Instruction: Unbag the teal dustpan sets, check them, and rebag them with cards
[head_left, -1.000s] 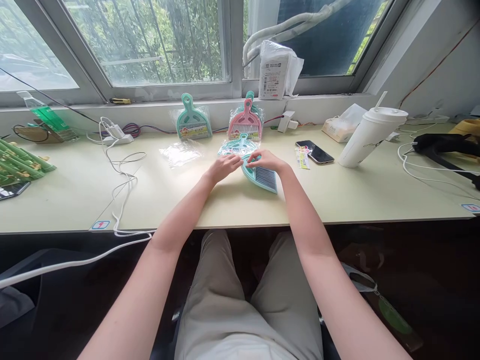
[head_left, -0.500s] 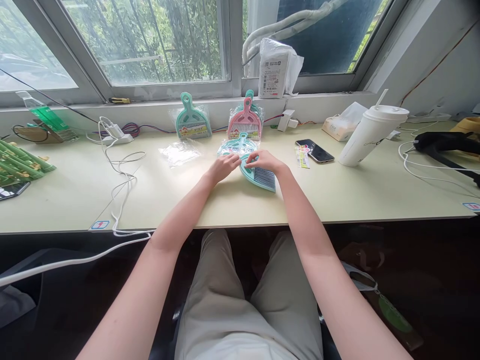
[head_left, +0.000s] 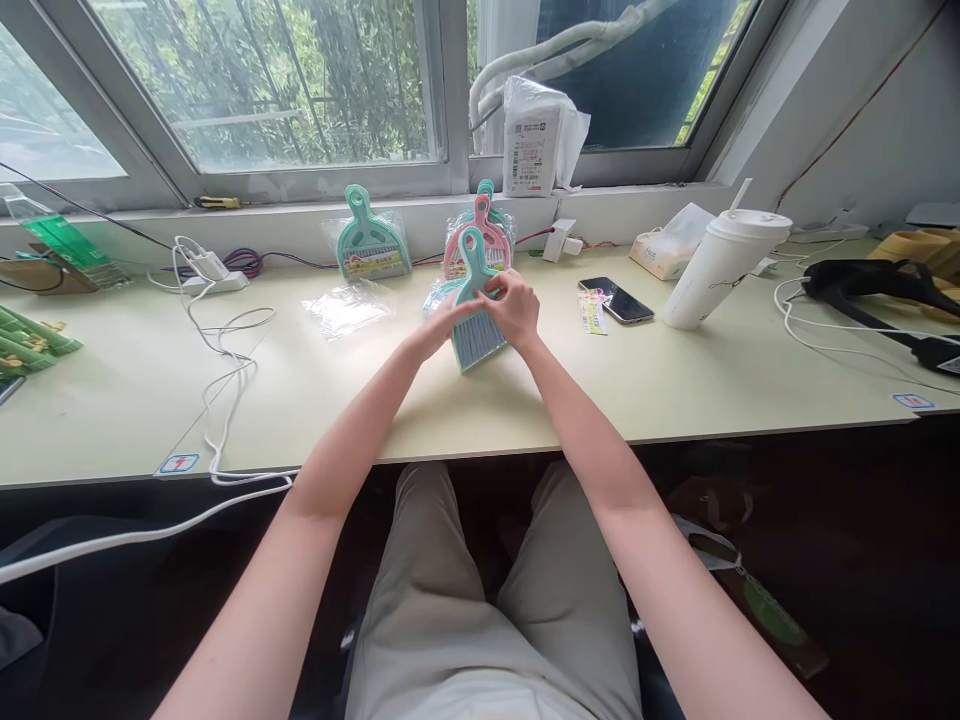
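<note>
A teal hand brush [head_left: 480,340] with grey bristles stands roughly upright before me, handle up and bristles down. My right hand [head_left: 516,308] is closed on its upper body, thumb and fingers pinched together. From the other side my left hand [head_left: 437,328] grips the brush, its fingers partly hidden behind it. Just behind lies a bagged teal piece [head_left: 439,296], mostly covered by the brush and my hand. Farther back, a pink brush-and-dustpan set [head_left: 457,250] and a teal brush-and-dustpan set [head_left: 373,245] lean by the sill in clear wrapping.
Crumpled clear plastic [head_left: 349,308] lies left of my hands. To the right are a yellow label strip [head_left: 592,313], a phone [head_left: 626,302], a tissue pack [head_left: 664,250] and a tall white cup [head_left: 724,265]. A white cable [head_left: 244,360] trails over the desk's front edge.
The brush has turned from lying slanted, bristles toward the lower right, to upright with its handle up. Both hands have shifted with it. The view has swung slightly right.
</note>
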